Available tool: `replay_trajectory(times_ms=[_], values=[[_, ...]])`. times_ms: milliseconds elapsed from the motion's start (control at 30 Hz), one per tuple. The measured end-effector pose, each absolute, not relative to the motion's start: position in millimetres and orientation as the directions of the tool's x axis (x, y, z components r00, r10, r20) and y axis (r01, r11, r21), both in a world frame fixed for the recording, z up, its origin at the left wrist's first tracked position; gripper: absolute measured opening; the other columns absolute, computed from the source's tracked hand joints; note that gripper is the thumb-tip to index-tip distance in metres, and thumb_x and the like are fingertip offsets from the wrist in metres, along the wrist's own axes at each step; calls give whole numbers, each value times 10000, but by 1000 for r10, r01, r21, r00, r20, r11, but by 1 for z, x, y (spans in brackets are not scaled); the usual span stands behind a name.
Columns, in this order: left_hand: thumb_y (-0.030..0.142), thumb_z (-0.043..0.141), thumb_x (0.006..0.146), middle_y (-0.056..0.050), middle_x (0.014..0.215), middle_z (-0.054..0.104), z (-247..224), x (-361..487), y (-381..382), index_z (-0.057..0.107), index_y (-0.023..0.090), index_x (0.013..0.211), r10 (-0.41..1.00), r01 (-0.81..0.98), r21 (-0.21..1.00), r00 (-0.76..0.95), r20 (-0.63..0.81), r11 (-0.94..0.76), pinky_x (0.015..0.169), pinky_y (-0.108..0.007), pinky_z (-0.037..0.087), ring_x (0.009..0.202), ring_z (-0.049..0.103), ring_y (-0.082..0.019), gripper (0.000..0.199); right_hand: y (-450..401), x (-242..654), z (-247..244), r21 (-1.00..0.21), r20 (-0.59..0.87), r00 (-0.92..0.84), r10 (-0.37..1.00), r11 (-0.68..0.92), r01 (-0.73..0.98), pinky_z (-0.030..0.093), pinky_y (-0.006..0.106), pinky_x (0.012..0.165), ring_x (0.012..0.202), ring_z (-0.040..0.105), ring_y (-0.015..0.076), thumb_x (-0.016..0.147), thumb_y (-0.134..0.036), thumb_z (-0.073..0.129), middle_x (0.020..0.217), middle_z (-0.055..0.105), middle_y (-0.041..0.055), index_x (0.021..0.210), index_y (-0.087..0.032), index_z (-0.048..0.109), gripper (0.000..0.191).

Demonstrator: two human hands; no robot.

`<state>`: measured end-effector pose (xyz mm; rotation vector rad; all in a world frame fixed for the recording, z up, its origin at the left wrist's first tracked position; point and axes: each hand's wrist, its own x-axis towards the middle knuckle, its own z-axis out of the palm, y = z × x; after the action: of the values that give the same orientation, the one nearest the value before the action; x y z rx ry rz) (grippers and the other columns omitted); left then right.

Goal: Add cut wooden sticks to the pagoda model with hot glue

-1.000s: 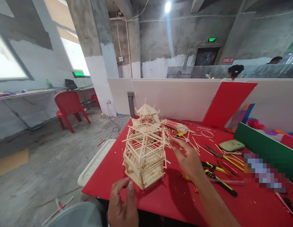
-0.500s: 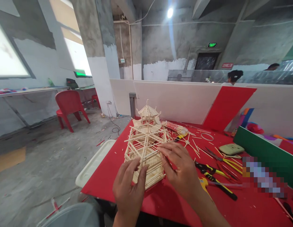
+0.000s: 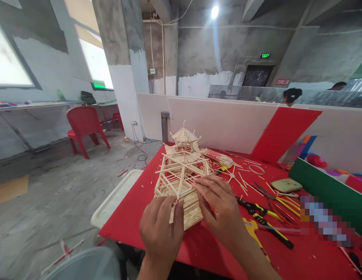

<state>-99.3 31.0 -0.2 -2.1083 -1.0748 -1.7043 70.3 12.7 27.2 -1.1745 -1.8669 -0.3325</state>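
A pale stick frame [image 3: 181, 167] with crossed sticks on top stands near the front edge of the red table [image 3: 131, 210]. At its near corner my left hand [image 3: 162, 227] pinches the stick ends between thumb and fingers. My right hand [image 3: 220, 206] is at the frame's right side, its bent fingertips against a stick there; the thumb is partly hidden below the fingers. Behind the frame rises a small tiered stick tower [image 3: 185, 138] with a pointed roof.
Loose sticks [image 3: 241, 181] and a stick bundle [image 3: 217, 156] lie behind right. Pliers [image 3: 261, 208], a yellow glue gun [image 3: 252, 229] and a beige case [image 3: 286, 184] are on the right. A green board [image 3: 327, 194] stands beyond, and a grey bin [image 3: 84, 266] is below left.
My left hand's fingers have closed more tightly at the near corner. My right hand has shifted slightly left along the frame. The view has moved a little.
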Motion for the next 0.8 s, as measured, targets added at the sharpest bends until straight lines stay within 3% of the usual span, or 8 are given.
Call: replay_trajectory(times_ms=[167,800], values=[[153,607,919,-28,749,635,6,-99,31,590,176,938,432,697,246,101,896,-673,654,-294,446,680,582,-169,34,13,70,27,-220,789,-165,591,523,823,472,478,1012,1164,582,235,893,-59,522,1219,691,40,1297,-268,609,463],[145,574,928,-19,724,639,7,-97,28,579,192,893,432,712,241,97,897,-659,647,-293,424,666,584,-158,60,12,69,24,-212,794,-152,589,502,839,473,494,1022,1171,591,240,917,-87,512,1230,693,44,1304,-270,610,440]])
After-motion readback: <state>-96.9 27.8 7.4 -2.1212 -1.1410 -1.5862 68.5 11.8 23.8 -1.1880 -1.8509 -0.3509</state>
